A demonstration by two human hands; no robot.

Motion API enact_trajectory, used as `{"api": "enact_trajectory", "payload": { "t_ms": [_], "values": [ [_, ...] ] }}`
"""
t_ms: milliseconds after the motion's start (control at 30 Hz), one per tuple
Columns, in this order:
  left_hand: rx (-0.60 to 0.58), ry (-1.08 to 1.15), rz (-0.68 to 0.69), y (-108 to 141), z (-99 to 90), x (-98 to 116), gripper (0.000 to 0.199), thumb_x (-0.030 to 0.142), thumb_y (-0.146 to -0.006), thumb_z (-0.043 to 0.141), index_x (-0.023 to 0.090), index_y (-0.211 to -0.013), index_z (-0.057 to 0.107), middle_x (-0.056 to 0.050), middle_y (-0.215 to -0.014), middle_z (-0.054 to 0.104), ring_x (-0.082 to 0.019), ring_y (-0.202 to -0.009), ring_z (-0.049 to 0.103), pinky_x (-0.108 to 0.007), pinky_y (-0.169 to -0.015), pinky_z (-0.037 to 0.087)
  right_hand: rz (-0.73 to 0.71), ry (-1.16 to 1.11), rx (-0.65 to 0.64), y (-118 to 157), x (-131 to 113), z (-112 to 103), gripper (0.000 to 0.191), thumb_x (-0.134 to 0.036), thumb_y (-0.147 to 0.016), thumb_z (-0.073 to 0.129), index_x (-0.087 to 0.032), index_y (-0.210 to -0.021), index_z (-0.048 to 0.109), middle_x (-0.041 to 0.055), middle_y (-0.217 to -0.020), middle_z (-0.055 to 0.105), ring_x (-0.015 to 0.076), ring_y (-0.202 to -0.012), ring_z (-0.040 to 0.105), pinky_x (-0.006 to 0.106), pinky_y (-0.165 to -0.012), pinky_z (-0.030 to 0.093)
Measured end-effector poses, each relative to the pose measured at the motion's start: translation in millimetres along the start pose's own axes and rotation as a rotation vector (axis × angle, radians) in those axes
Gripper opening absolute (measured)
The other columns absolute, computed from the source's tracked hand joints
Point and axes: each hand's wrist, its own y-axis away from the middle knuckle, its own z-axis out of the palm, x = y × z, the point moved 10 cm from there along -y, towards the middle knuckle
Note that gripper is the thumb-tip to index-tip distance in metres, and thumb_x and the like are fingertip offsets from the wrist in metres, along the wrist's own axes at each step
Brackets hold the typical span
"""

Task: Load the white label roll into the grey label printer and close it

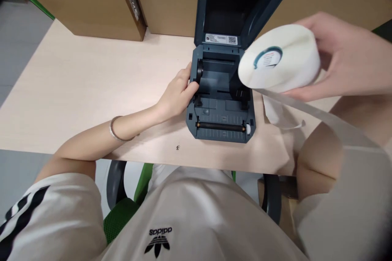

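Observation:
A dark blue-grey label printer [211, 133] stands on the table with its lid [200, 12] raised, showing a black roller [221, 127] near its front. My left hand [177, 94] grips the printer's left side, fingers behind the wall and thumb on its edge. At the right, my right hand [339, 57] holds a large roll of white labels [294, 61] above the printer's right edge, its core facing left. A loose strip of the labels [324, 116] trails from the roll toward the lower right, close to the camera and blurred.
Cardboard boxes [92, 0] stand along the back of the light wooden table [76, 77]. Some white backing paper [275, 112] lies right of the printer. A green chair [121, 216] with black armrests is below the table's front edge.

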Motion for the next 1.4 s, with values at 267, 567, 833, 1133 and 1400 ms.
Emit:
{"api": "enact_trajectory", "payload": {
  "t_ms": [267,567,833,1133,1400],
  "values": [
    [0.006,-0.027,-0.019,0.7,0.5,0.5,0.07,0.042,-0.107,0.055,0.015,-0.17,0.064,-0.019,-0.173,0.073,-0.042,-0.165,0.063,-0.056,-0.144,0.047,-0.056,0.104,0.082,-34.5,-44.5,47.1,0.088,-0.025,-0.084,0.092,-0.03,-0.167,0.063,0.0088,-0.17,0.07,0.0369,-0.153,0.072,0.05,-0.127,0.066],
    [0.008,0.008,-0.06,2.3,2.0,-2.2,0.071,0.048,-0.111,0.055,0.018,-0.175,0.06,-0.017,-0.161,0.078,-0.039,-0.154,0.067,-0.051,-0.135,0.052,-0.121,0.198,-0.017,-49.9,-39.5,84.7,0.081,-0.029,-0.092,0.08,-0.018,-0.17,0.064,0.0144,-0.17,0.069,0.0405,-0.152,0.072,0.055,-0.124,0.065],
    [0.001,-0.002,-0.058,1.5,2.5,-1.0,0.071,0.045,-0.108,0.055,0.019,-0.174,0.061,-0.016,-0.162,0.077,-0.039,-0.15,0.068,-0.053,-0.134,0.052,-0.232,0.311,-0.024,-33.2,-59.8,100.2,0.068,-0.041,-0.112,0.067,-0.011,-0.173,0.067,0.0198,-0.174,0.067,0.0451,-0.163,0.065,0.068,-0.14,0.05],
    [0.013,0.022,-0.042,1.9,0.4,-5.8,0.066,0.043,-0.108,0.058,0.023,-0.171,0.064,-0.013,-0.156,0.081,-0.04,-0.158,0.065,-0.055,-0.143,0.047,-0.382,0.431,0.013,62.3,-131.7,120.4,0.085,-0.061,-0.128,0.041,0.006,-0.175,0.063,0.0362,-0.174,0.06,0.048,-0.157,0.072,0.062,-0.129,0.065],
    [0.006,0.053,-0.029,-0.2,1.9,-2.7,0.055,0.043,-0.107,0.06,0.028,-0.16,0.069,-0.01,-0.163,0.079,-0.041,-0.166,0.062,-0.058,-0.147,0.046,-0.412,0.445,0.02,72.8,-128.9,118.5,0.076,-0.052,-0.127,0.051,0.003,-0.177,0.063,0.0354,-0.176,0.058,0.0485,-0.159,0.071,0.063,-0.129,0.066]
  ]
}}
